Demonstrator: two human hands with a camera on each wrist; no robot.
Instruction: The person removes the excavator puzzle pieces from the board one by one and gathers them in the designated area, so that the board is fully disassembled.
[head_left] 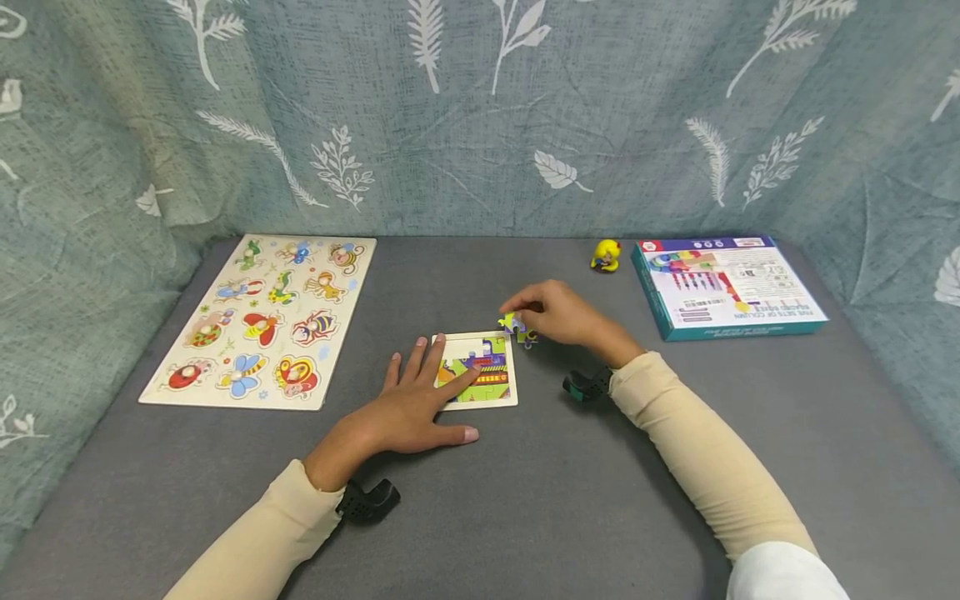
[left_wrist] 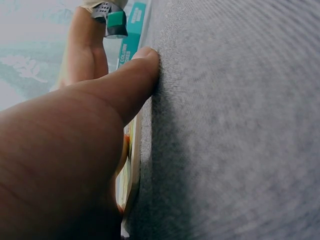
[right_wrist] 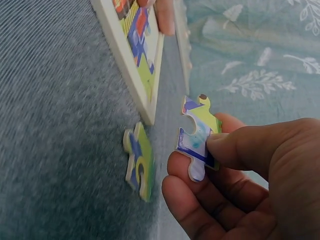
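Note:
A small jigsaw puzzle in a pale wooden frame tray (head_left: 514,392) lies on the grey table, partly filled with colourful pieces. My left hand (head_left: 408,408) rests on its left side with fingers spread, the thumb down on the cloth in the left wrist view. Just beyond the tray's upper right corner, my right hand (head_left: 562,312) pinches a puzzle piece (right_wrist: 196,142) in yellow, white and purple between thumb and fingers. Below that held piece, a loose puzzle piece (right_wrist: 140,162) in green, blue and yellow lies on the table beside the tray.
To the left lies a large insect peg board (head_left: 281,325). A yellow toy duck (head_left: 605,256) stands at the back, and a teal-edged box (head_left: 731,287) lies at the right. Behind the table hangs a leaf-patterned curtain (head_left: 465,125).

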